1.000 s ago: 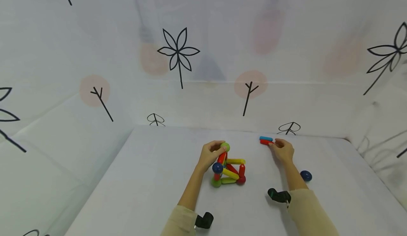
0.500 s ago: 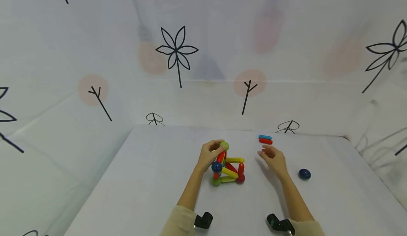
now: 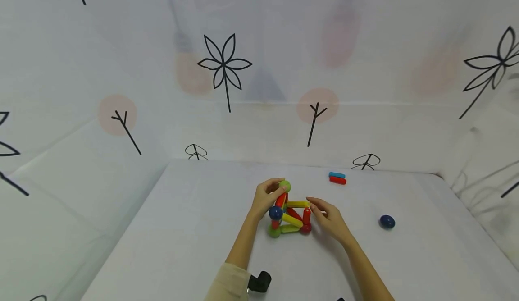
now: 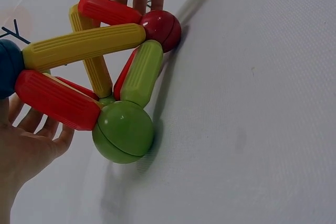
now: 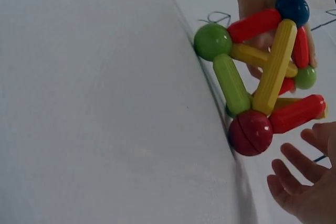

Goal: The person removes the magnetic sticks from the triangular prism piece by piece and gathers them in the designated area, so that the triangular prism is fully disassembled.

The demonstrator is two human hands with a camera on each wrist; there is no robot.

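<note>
A frame of coloured construction-toy rods and balls stands on the table, with a red ball [image 3: 306,228] and a green ball [image 5: 212,42] at its base. A dark blue ball [image 3: 275,213] sits at its left side. My left hand [image 3: 265,198] grips the light green ball [image 3: 285,185] at the top. My right hand [image 3: 330,220] is beside the frame's right side, fingers loosely bent and spread. Its fingertips come close to the free ends of the upper yellow rod [image 3: 298,204] and the upright red rod [image 5: 299,114]; contact is unclear.
A loose blue rod [image 3: 337,175] and a loose red rod [image 3: 338,180] lie side by side near the table's back edge. Another dark blue ball [image 3: 387,221] rests on the white table [image 3: 182,229] to the right. Patterned white cloth walls [image 3: 259,129] enclose the back and sides.
My right hand has left the loose red rod at the back and moved left and nearer, up to the frame's right side. My left hand keeps its hold on the light green ball.
</note>
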